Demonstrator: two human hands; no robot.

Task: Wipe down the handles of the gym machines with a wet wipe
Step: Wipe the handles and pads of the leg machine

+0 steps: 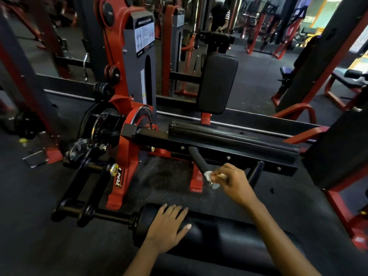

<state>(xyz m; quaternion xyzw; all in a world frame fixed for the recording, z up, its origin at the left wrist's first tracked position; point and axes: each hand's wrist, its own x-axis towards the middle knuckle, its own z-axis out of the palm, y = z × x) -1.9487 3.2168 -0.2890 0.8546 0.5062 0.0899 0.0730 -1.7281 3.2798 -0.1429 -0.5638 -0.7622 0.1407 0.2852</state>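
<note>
A black foam-covered handle (198, 159) sticks out toward me from the black frame of a red and black leg machine (127, 148). My right hand (232, 181) pinches a crumpled white wet wipe (209, 174) against the near end of that handle. A second black handle (256, 172) shows just behind my right hand, partly hidden by it. My left hand (167, 226) lies flat, fingers spread, on a thick black roller pad (209, 232) at the bottom of the view.
A black upright back pad (217, 82) stands behind the machine. Weight stacks with red frames (139, 46) rise at the left. Red-framed benches (342, 82) stand at the right. A mirror at the back reflects a person. Dark rubber flooring (163, 180) lies under the handle.
</note>
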